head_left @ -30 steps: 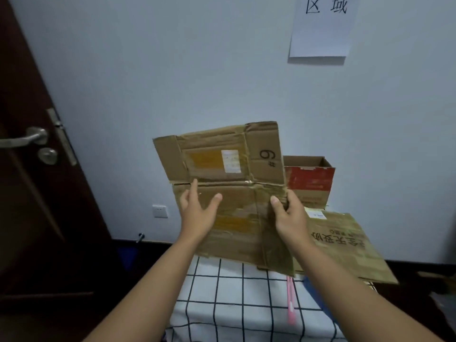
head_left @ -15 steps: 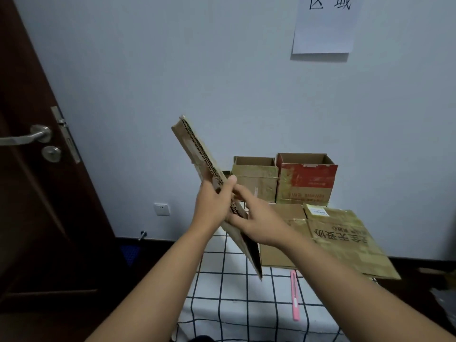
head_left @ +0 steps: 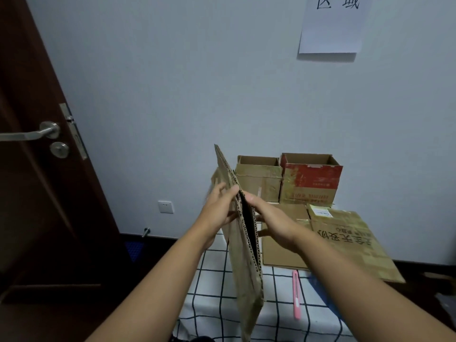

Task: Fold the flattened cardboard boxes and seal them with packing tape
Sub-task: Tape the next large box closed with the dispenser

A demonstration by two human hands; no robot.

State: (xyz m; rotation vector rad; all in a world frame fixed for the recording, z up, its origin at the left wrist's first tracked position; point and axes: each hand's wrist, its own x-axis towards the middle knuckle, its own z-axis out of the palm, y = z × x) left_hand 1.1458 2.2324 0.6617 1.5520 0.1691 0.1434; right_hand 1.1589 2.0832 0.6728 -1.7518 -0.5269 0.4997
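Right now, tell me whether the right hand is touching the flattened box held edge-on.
Touching. The head view shows the right hand with its thumb on the corrugated edge of the flattened box, its other fingers hidden behind the panel.

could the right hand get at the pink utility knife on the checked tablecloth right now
Probably not at once: the right hand grips the flattened brown cardboard box. The pink utility knife lies uncovered below that forearm.

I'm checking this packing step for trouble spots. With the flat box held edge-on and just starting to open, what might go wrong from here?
1. The left hand and right hand grip the flattened box only near its top, so the long lower part may swing or buckle.
2. As it opens, it may knock the pink utility knife off the checked tablecloth.
3. The flat cardboard sheets overhang the table edge and may slide off if bumped.
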